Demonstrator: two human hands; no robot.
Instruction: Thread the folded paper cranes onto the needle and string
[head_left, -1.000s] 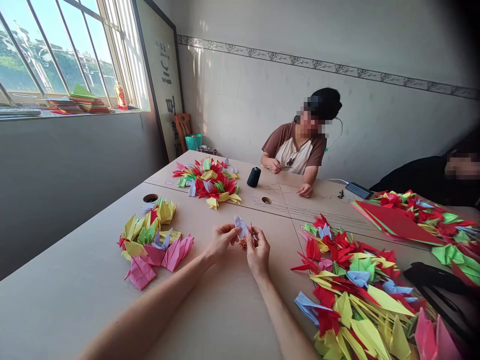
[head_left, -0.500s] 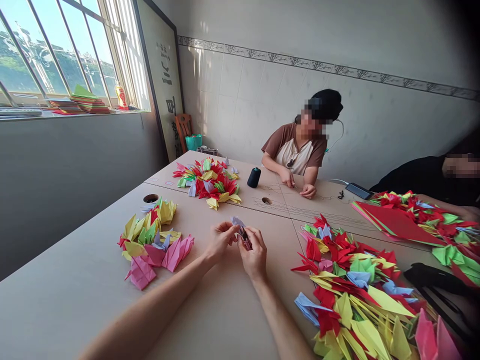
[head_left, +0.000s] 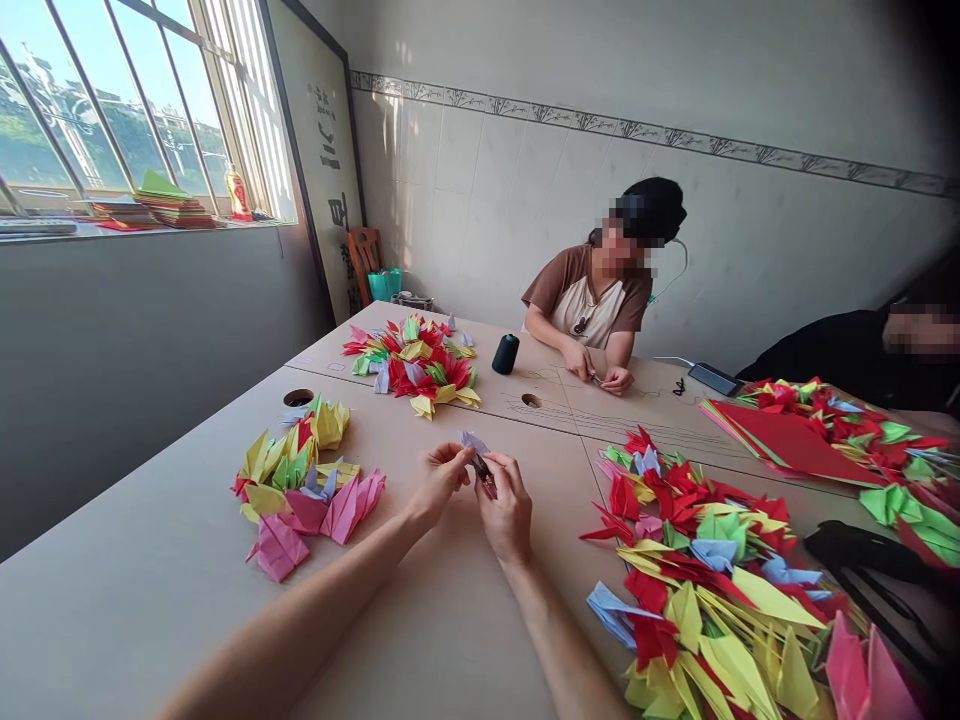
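In the middle of the head view, my left hand (head_left: 442,482) pinches a pale lavender folded paper piece (head_left: 472,441) above the table. My right hand (head_left: 504,508) is closed on a small dark tool with a reddish handle (head_left: 484,472), its tip against or close beside the paper; its exact kind is too small to tell. To the left of my hands lies a pile of folded paper cranes (head_left: 289,462) in yellow, green, red and pink. A larger pile of folded paper cranes (head_left: 720,560) spreads to the right of my right forearm.
Across the table (head_left: 420,640), a person (head_left: 589,300) works a thin strand with both hands. A black thread spool (head_left: 505,354), more paper cranes (head_left: 412,362), red paper sheets (head_left: 787,440), a phone (head_left: 715,380) and a black strap (head_left: 870,555) lie about. Another person (head_left: 832,350) sits far right.
My hands keep nearly the same place, with the dark tool turned slightly at the paper. The view has shifted a little. The person opposite has moved their hands slightly.
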